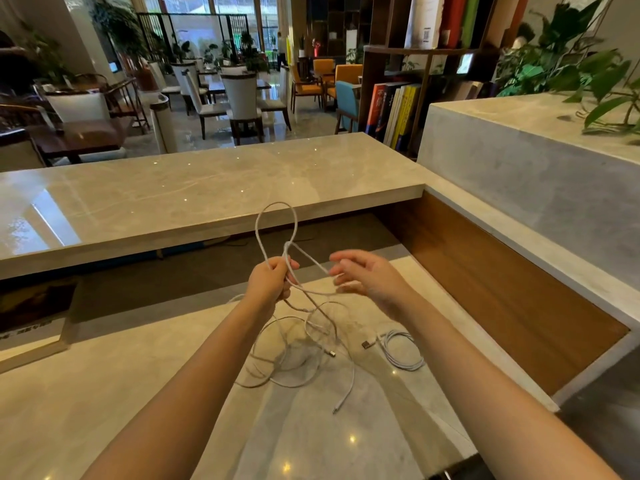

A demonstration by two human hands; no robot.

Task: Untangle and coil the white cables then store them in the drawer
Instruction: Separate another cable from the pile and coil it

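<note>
A white cable (pixel 293 221) rises in a tall loop above my left hand (pixel 269 280), which is shut on it above the lower marble desk (pixel 104 393). My right hand (pixel 363 273) pinches a strand of the same cable that runs across between both hands. More of the cable hangs down into a loose tangle of white cables (pixel 298 355) lying on the desk under my hands, with a plug end (pixel 337 407) trailing toward me. A coiled white cable (pixel 401 351) lies apart on the desk, to the right of the tangle. No drawer shows.
A raised marble counter (pixel 173 202) runs across in front of the desk. A wood-panelled side wall (pixel 502 289) and a stone ledge (pixel 519 161) with plants close the right. Beyond are a bookshelf (pixel 398 109), chairs and tables.
</note>
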